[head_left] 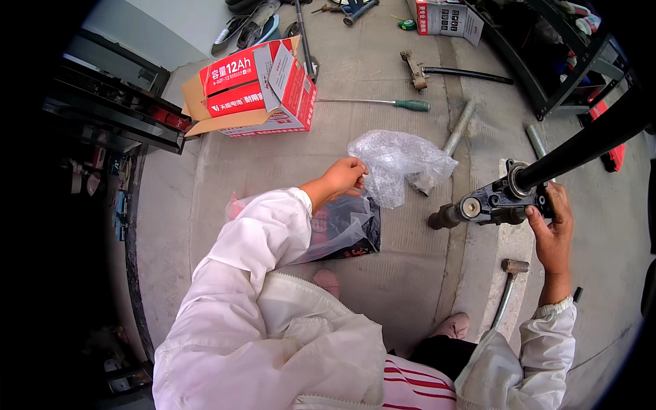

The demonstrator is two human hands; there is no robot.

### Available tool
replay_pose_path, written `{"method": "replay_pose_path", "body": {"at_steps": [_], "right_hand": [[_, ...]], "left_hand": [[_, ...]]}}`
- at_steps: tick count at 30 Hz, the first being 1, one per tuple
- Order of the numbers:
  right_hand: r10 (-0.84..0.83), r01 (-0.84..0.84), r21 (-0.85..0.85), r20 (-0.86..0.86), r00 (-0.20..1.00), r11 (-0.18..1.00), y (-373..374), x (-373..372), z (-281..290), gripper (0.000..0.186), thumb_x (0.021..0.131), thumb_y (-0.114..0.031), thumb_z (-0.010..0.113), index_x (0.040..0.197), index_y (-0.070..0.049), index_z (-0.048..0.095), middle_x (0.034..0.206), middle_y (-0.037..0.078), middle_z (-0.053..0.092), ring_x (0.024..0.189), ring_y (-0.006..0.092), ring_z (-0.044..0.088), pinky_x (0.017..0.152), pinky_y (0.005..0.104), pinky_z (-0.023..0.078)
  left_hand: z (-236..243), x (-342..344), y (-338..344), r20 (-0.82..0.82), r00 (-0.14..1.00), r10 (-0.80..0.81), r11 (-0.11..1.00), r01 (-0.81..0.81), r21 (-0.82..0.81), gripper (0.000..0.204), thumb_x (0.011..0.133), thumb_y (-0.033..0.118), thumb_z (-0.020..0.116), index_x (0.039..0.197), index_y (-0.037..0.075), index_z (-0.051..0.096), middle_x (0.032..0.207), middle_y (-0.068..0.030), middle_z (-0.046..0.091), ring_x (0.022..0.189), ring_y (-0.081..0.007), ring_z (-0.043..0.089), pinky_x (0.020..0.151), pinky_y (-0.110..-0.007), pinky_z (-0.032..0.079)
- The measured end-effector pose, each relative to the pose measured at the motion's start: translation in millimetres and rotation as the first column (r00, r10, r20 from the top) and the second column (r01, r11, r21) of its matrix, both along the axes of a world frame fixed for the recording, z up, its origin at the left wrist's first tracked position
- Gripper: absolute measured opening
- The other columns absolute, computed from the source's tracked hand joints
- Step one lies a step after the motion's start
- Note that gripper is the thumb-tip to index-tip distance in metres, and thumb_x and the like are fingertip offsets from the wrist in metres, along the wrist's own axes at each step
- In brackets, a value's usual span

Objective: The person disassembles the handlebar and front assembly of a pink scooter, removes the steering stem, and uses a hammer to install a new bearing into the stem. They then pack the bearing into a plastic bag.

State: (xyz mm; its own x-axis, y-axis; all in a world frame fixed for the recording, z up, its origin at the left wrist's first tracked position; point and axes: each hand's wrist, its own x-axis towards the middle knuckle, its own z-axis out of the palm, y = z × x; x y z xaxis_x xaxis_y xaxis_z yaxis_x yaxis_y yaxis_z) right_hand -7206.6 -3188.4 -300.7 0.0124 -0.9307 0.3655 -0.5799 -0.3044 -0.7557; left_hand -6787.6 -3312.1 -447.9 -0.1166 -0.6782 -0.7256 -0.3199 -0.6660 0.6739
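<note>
My left hand [342, 176] is closed, pinching the edge of a crumpled sheet of clear bubble wrap [403, 160] above the floor. Below that hand lies a clear plastic bag [321, 239] with black and red on it, partly covered by my sleeve. On the right, my right hand [555, 232] is wrapped round the clamp of a black front fork [492, 198]. The fork's long black tube [588, 143] slants up toward the upper right. A hammer [514, 268] rests near my right forearm, its handle end hidden by my jacket.
An opened red-and-white carton [239, 89] sits at the far left. Beyond the bubble wrap are a green-handled screwdriver [412, 105], a metal tube [459, 128] and a rusty bracket on a black bar [465, 73]. A black metal rack [567, 82] stands far right, with a dark shelf [109, 96] along the left.
</note>
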Motion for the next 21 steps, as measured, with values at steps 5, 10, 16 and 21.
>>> {"method": "replay_pose_path", "body": {"at_steps": [5,10,16,21], "right_hand": [[-0.012,0.011,-0.03,-0.046,0.999,0.999,1.6,-11.8,-8.3,0.045,0.079,-0.01,0.075,0.12,0.001,0.058,0.108,0.012,0.058,0.096,0.0218,0.056,0.086,0.03,0.045],[-0.009,0.007,-0.042,-0.05,0.999,0.999,0.0,-8.4,-8.5,0.045,0.08,-0.013,0.075,0.12,0.001,0.058,0.11,0.012,0.058,0.099,0.0224,0.056,0.086,0.0296,0.045],[-0.028,0.028,0.001,-0.068,0.997,1.0,-3.0,-7.4,-7.0,0.043,0.079,-0.017,0.075,0.117,0.0,0.062,0.11,0.011,0.06,0.101,0.0233,0.056,0.087,0.0305,0.044],[-0.057,0.06,0.064,-0.044,0.997,0.996,0.2,-10.6,-9.7,0.043,0.08,-0.02,0.076,0.115,0.001,0.063,0.11,0.011,0.061,0.101,0.0236,0.057,0.087,0.0323,0.044]], "left_hand": [[-32.4,-53.4,-12.8,0.623,0.536,-0.57,0.368,0.844,-0.389,0.017,0.089,0.016,0.058,0.1,0.008,0.068,0.098,-0.0105,0.066,0.089,-0.0272,0.065,0.079,-0.041,0.053],[-76.7,-115.6,-15.0,0.787,0.251,-0.564,0.034,0.959,-0.281,0.027,0.085,0.011,0.056,0.111,0.012,0.066,0.109,-0.0129,0.063,0.096,-0.0362,0.062,0.081,-0.045,0.051],[-125.1,-140.7,-22.7,0.544,0.809,-0.222,0.651,0.539,-0.535,0.034,0.082,0.023,0.064,0.113,0.01,0.066,0.109,-0.0163,0.065,0.1,-0.0362,0.062,0.085,-0.044,0.051],[-117.2,-122.5,-51.6,0.599,0.779,-0.184,0.863,0.42,-0.281,0.035,0.081,0.027,0.068,0.112,0.009,0.066,0.105,-0.0164,0.067,0.102,-0.0356,0.062,0.086,-0.043,0.051]]}}
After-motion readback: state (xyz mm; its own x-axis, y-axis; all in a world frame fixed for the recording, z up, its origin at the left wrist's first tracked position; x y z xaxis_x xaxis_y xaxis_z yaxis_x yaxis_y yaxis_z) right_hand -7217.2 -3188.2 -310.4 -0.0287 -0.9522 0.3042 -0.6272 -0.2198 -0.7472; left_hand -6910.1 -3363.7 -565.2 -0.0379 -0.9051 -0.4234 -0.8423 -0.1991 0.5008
